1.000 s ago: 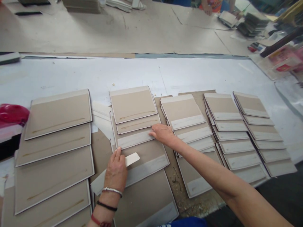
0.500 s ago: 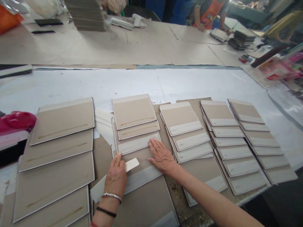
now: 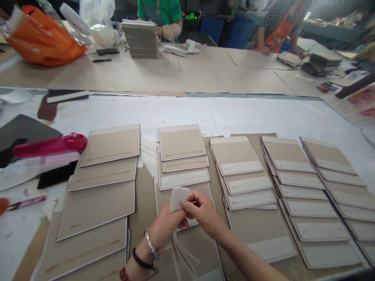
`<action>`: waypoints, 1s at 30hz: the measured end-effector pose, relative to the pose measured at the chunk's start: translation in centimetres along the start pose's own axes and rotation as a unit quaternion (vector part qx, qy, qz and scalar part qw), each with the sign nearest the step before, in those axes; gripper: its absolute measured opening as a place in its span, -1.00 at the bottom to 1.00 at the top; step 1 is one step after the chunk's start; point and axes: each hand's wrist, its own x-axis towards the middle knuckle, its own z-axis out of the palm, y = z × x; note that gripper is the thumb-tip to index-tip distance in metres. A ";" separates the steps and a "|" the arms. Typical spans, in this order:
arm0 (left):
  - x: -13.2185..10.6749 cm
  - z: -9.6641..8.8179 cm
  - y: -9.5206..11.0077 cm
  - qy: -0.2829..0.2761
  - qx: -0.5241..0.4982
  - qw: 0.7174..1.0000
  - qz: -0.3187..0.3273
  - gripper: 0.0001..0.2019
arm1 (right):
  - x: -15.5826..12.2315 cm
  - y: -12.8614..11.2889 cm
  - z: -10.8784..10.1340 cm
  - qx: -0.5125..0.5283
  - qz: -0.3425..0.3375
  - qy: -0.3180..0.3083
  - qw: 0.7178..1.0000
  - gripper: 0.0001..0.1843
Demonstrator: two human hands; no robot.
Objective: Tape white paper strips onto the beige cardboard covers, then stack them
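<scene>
My left hand (image 3: 166, 227) and my right hand (image 3: 202, 212) meet low in the middle, both pinching a white paper strip (image 3: 177, 198) lifted off the boards. Below them lies a column of overlapping grey boards (image 3: 181, 147), the upper ones with a thin glue line, one with a white strip (image 3: 183, 178) stuck across it. The strip's lower end is hidden behind my hands.
More overlapping board columns lie left (image 3: 111, 145) and right (image 3: 234, 154), (image 3: 287, 156), (image 3: 328, 156). A pink tool (image 3: 49, 145) rests at the left. Across the table stand a board stack (image 3: 141, 38), an orange bag (image 3: 43, 45) and two people (image 3: 164, 15), (image 3: 275, 23).
Both hands left the boards and came together, lifting the white strip, which earlier lay under my left hand. The view tilted up, showing more of the far side.
</scene>
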 end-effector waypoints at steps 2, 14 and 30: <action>-0.2 0.6 -0.3 -0.006 -0.068 0.998 -0.010 -0.60 | 0.4 0.3 0.4 0.010 0.023 0.019 1.000 -0.67; 1.4 1.8 -2.2 0.141 -0.315 0.938 0.007 -0.51 | 1.6 1.9 0.3 -0.053 0.021 0.051 0.997 -0.68; 2.6 -2.2 -0.6 0.077 0.471 0.878 0.021 -0.81 | 13.4 -3.5 -2.1 -0.357 -0.058 -0.035 0.932 -0.74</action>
